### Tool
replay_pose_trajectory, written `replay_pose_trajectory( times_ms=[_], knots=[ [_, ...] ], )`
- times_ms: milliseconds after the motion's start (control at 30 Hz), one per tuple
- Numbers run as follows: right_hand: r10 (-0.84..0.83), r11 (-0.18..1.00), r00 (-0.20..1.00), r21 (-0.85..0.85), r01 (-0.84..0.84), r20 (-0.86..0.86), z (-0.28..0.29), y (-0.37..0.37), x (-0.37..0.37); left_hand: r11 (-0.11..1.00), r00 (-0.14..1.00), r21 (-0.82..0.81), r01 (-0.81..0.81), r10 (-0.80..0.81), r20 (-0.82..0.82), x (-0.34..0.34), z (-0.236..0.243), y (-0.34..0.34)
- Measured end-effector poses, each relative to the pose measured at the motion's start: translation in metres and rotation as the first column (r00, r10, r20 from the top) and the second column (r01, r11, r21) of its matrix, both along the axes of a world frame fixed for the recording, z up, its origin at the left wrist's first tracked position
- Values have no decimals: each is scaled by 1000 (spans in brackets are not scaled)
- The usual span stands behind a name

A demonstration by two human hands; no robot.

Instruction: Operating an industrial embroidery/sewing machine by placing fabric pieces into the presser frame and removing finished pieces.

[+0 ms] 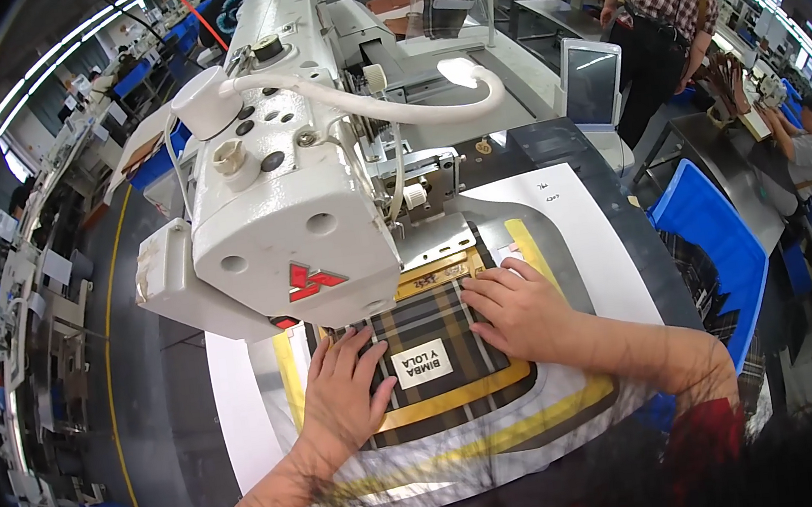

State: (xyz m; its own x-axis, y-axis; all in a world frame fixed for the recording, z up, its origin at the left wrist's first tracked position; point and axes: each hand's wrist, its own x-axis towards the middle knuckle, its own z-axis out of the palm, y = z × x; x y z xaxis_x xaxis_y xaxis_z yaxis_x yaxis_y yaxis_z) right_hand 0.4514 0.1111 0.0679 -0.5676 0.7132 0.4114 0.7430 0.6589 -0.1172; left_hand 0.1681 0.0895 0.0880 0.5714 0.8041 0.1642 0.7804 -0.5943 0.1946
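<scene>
A dark plaid fabric piece [418, 314] with a cream label [437, 375] lies in a yellow-edged frame [467, 395] under the head of a white industrial sewing machine [292, 216]. My left hand [339, 389] rests flat on the fabric's left side, fingers stretched toward the machine. On the right side, my right hand [521, 312] presses down with its fingers spread, beside the upper end of the frame. Both hands hold nothing. Around the frame is a grey template plate with yellow tape strips [542, 258]. The needle area is hidden by the machine head.
White paper sheets [594, 232] lie under the template plate. A bent white lamp arm [389, 107] reaches over the work. To the right stand a screen [591, 82] and a blue bin [722, 258] holding plaid pieces. A person [664, 14] stands at the back right; another sits nearby.
</scene>
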Motion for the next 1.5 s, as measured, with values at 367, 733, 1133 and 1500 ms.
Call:
replay_pose_trajectory(
  times_ms=[367,733,1133,1500],
  knots=[
    [84,996,996,11,-84,7,-8,11,7,999,999,11,39,-39,15,42,-7,7],
    [140,990,990,5,-140,-2,-18,18,14,998,998,5,62,-62,27,74,-17,15],
    [223,973,974,-52,-225,-53,-28,24,23,1000,997,1,8,-8,83,89,-25,20],
    [377,925,926,-40,-378,-31,-23,-27,42,1000,994,-2,17,-16,105,89,-24,16]
  ],
)
